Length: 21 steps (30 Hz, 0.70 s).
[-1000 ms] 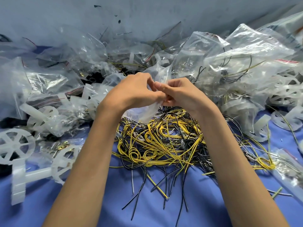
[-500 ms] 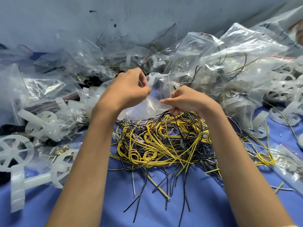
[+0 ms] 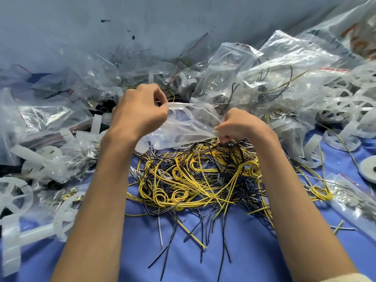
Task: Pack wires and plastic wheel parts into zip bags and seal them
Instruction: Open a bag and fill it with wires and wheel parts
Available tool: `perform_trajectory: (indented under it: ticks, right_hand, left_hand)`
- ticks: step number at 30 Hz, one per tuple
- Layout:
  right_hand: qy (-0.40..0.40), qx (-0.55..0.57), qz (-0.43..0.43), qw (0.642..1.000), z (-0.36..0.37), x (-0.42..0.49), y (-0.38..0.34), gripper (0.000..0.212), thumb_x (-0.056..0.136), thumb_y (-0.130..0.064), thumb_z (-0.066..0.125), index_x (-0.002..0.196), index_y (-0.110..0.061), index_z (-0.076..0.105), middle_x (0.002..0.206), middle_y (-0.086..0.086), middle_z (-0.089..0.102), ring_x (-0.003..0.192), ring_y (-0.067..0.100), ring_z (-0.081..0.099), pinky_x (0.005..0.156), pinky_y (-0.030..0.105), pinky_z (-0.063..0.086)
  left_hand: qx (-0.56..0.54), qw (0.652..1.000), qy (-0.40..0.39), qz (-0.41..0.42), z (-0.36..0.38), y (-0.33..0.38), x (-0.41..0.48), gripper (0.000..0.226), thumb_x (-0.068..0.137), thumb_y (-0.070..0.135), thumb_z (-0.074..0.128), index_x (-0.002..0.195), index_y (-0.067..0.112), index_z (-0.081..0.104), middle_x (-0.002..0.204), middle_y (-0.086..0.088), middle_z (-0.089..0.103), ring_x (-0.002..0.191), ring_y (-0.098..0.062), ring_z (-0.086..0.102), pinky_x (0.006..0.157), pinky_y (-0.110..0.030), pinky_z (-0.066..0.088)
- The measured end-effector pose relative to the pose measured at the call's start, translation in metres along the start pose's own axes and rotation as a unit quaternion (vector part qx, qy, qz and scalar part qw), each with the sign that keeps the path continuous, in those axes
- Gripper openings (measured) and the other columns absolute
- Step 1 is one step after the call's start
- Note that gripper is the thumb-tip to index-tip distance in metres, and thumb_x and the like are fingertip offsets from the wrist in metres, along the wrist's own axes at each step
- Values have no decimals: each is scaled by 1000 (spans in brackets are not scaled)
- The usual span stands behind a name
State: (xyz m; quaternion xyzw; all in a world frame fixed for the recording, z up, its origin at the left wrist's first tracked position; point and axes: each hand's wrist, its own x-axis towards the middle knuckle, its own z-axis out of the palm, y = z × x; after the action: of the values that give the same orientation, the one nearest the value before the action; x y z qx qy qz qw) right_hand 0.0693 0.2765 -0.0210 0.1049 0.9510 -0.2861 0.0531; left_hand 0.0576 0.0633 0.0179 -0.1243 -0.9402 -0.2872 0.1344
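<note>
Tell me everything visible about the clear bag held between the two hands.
The clear bag is thin, see-through, wrinkled plastic, stretched slantwise between both hands above the wire pile. The left hand pinches its upper edge; the right hand grips its lower right edge. Whether it holds anything is unclear.

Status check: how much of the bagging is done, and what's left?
Done: filled bags are heaped along the back. In hand: the left hand and right hand pinch a seemingly empty zip bag above the wire pile. Left: that yellow-and-black tangle lies loose on the blue cloth, and white wheel parts sit unbagged at the left.
</note>
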Motion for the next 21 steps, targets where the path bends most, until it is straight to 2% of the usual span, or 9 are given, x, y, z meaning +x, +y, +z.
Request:
perform_trajectory:
  ticks: [4,8,11,13,17,18,19,20,21]
  right_hand:
    - [-14,-39,-25,999,-4,-1,5,13,72,-19,68,63,-8,68,47,-8,61,44,1,53,51,20,37]
    - [23,-37,-13,999,-6,-1,13,13,68,-16,62,74,-7,68,77,7,70,68,19,60,62,31,49]
    - [61,-6,-8,998,-5,-2,15,12,71,-18,59,73,-11,68,68,0,69,74,18,65,68,31,50]
    - [60,-19,-15,998,-5,0,15,12,73,-21,62,76,-11,67,70,1,68,74,19,63,69,31,49]
    - [-57,-54,-59,995,-16,-10,15,43,73,-57,67,84,-16,67,81,-3,66,73,12,59,66,29,45]
    - [-49,-29,-85,995,-21,-13,15,46,72,-62,64,82,-18,67,81,-5,66,74,11,60,65,26,46]
    - [5,16,-115,993,-23,-15,16,44,74,-60,63,82,-16,67,79,-5,66,72,10,60,62,22,48]
    - [115,72,-132,982,-23,-14,17,38,80,-51,64,84,-14,66,79,-5,65,70,9,59,60,19,48]
    - [268,119,-126,948,-23,-10,19,29,86,-39,62,87,-10,65,82,-3,64,70,10,58,62,15,48]
  left_hand:
    - [6,999,-33,28,12,13,-5,7,82,30,57,76,32,54,85,-2,66,89,-29,60,84,-43,50]
    - [-17,999,-37,32,14,15,-4,11,80,30,60,71,32,55,76,5,63,83,-24,59,80,-40,51]
    - [-28,999,-25,18,8,7,-2,13,77,30,62,66,33,56,69,10,60,78,-22,57,73,-33,48]
    - [-29,999,-26,18,8,6,-1,13,77,30,62,66,34,56,69,10,60,77,-22,57,73,-33,48]
    - [-3,999,-37,34,15,13,-3,14,79,33,60,67,34,53,70,9,59,80,-25,60,77,-36,51]
    - [0,998,-40,40,16,15,-3,14,80,33,59,68,34,53,72,7,60,82,-25,60,78,-37,51]
    - [2,998,-44,42,16,16,-3,13,80,33,59,68,34,52,74,6,61,83,-26,60,79,-38,51]
    - [1,998,-46,45,17,17,-3,12,80,34,58,69,34,52,76,4,61,84,-26,60,80,-39,51]
    - [0,998,-48,47,16,18,-4,11,80,34,58,71,35,53,78,3,61,85,-27,60,80,-40,51]
